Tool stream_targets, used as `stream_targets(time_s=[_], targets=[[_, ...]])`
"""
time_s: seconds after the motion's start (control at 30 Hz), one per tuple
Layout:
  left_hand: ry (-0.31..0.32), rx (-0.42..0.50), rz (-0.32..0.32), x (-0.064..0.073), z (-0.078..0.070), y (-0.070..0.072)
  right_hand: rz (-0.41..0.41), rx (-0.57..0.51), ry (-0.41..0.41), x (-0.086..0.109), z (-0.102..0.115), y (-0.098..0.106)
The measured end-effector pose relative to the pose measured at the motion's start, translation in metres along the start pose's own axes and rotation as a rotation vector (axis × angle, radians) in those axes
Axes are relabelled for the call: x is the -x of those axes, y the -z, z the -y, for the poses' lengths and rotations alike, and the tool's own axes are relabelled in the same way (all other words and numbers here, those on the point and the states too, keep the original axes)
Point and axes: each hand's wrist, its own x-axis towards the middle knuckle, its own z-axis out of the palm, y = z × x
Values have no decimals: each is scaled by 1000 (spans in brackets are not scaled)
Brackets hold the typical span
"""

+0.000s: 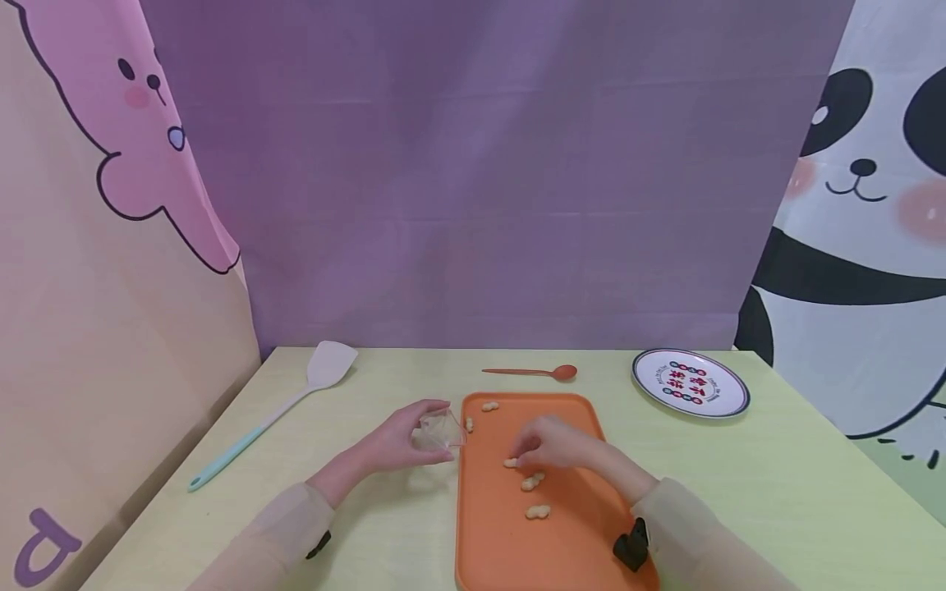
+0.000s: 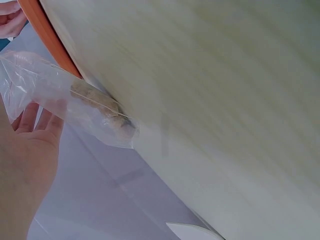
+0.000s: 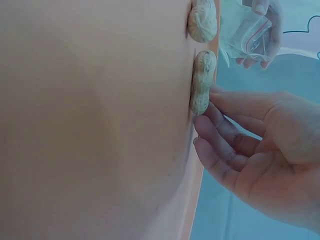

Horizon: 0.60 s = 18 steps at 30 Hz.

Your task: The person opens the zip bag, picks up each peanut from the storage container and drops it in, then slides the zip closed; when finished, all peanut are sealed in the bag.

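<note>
My left hand [image 1: 395,443] holds a clear plastic zip bag [image 1: 441,430] at the left edge of an orange tray [image 1: 502,558]. Through the bag's film, tan peanuts [image 2: 97,100] show in the left wrist view. Over the tray, my right hand [image 1: 557,445] has its thumb and fingertips round one end of a peanut [image 3: 202,82], which lies on the tray. Close by are another peanut [image 1: 530,483] and, nearer the front, a single peanut [image 1: 538,512]. Two small peanuts lie towards the tray's far left corner, one of them a peanut [image 1: 490,406] by the rim.
A white spatula [image 1: 330,365] with a pale blue handle lies at the left of the table. Behind the tray is an orange-red spoon [image 1: 564,373]. A white plate [image 1: 691,383] with red and blue print stands at the back right. A purple cloth [image 1: 488,180] hangs behind the table.
</note>
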Motion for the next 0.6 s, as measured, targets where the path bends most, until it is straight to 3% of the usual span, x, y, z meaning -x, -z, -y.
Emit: stream_targets(time_s=[0.6], targets=[[15,-29,5,1,-4,0,27,-38,31,-1,7,-2]])
